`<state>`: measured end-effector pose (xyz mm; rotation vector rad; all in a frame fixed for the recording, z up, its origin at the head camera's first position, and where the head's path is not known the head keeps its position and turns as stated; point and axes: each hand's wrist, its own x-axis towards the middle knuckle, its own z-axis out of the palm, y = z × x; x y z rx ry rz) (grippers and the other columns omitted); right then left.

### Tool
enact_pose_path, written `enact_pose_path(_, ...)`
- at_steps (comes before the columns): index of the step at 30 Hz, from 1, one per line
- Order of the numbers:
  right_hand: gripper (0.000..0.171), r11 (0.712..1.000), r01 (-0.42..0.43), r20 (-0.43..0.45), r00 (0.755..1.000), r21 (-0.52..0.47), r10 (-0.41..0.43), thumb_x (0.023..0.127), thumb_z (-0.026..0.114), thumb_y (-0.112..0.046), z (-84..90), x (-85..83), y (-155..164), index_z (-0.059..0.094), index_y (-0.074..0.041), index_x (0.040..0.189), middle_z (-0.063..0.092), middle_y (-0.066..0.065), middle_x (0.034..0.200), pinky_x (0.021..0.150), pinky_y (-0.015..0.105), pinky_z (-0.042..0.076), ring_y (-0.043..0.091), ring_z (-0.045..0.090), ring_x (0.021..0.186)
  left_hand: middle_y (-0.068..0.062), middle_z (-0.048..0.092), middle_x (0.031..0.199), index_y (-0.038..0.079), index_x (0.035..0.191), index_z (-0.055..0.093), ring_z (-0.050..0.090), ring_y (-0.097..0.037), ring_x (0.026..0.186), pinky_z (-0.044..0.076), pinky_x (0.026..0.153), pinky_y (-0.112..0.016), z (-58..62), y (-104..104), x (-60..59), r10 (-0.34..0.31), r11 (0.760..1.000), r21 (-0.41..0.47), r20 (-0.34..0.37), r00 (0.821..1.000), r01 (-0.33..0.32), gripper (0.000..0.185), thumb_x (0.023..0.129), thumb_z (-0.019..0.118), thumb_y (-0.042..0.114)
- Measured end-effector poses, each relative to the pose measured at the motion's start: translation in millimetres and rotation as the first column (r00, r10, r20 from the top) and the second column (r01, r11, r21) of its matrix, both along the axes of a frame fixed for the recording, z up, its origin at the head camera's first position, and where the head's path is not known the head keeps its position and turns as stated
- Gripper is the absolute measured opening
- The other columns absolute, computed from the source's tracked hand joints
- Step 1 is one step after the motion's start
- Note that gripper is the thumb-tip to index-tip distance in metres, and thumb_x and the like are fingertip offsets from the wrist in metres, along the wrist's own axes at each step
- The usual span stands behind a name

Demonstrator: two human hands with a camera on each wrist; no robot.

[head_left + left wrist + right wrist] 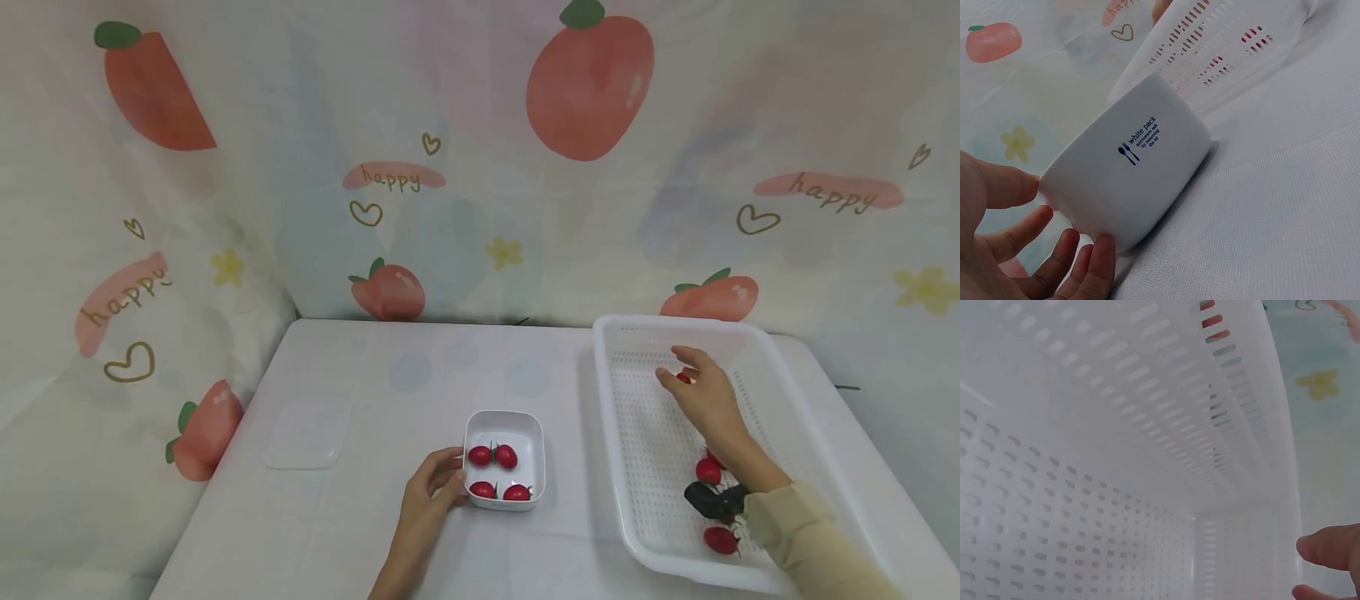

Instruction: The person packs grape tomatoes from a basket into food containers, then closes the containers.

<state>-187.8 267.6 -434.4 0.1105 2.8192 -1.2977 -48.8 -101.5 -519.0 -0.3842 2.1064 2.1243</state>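
Note:
A small white container [534, 467] stands on the table with several red cherry tomatoes [506, 456] inside. My left hand [455, 477] grips its left wall; in the left wrist view the thumb [997, 185] and curled fingers [1094, 262] hold the container [1138, 178]. My right hand [678, 375] reaches into the far part of a white perforated basket [645, 433] and pinches a small red tomato [683, 377]. More tomatoes [708, 471] lie at the basket's near end beside my forearm. The right wrist view shows only the basket's inner walls [1116, 425] and two fingertips [1329, 547].
A clear plastic lid [307, 432] lies flat on the table to the left. A fruit-print cloth [480, 167] hangs behind the table and down its left side. The basket [1210, 50] stands just right of the container.

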Motion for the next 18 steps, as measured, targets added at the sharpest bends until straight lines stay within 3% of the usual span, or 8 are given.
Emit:
enact_pose_path(12, 0.075, 0.996, -0.012, 0.159, 0.987, 0.093, -0.003, 0.106, 0.056, -0.026, -10.1, -13.5, 22.4, 0.019, 0.011, 0.159, 0.022, 0.042, 0.162, 0.115, 0.075, 0.034, 0.064, 0.027, 0.144, -0.014, 0.060, 0.140, 0.011, 0.143, 0.058, 0.063, -0.023, 0.122, 0.063, 0.086, -0.028, -1.9, 0.6, -1.4, 0.002, 1.000, -0.011, 0.000, 1.000, -0.002, 0.043, 0.101, 0.066, 0.018)
enact_pose_path(18, 0.073, 0.988, -0.030, 0.161, 0.987, 0.151, 0.005, 0.104, 0.057, -0.021, -14.1, -16.7, 29.9, 0.022, 0.016, 0.155, 0.026, 0.046, 0.157, 0.116, 0.074, 0.033, 0.063, 0.030, 0.142, -0.014, 0.060, 0.140, 0.011, 0.143, 0.058, 0.063, -0.023, 0.122, 0.063, 0.086, -0.029, -2.3, 0.4, -0.9, 0.001, 1.000, -0.007, 0.007, 1.000, -0.001, 0.043, 0.101, 0.066, 0.018)
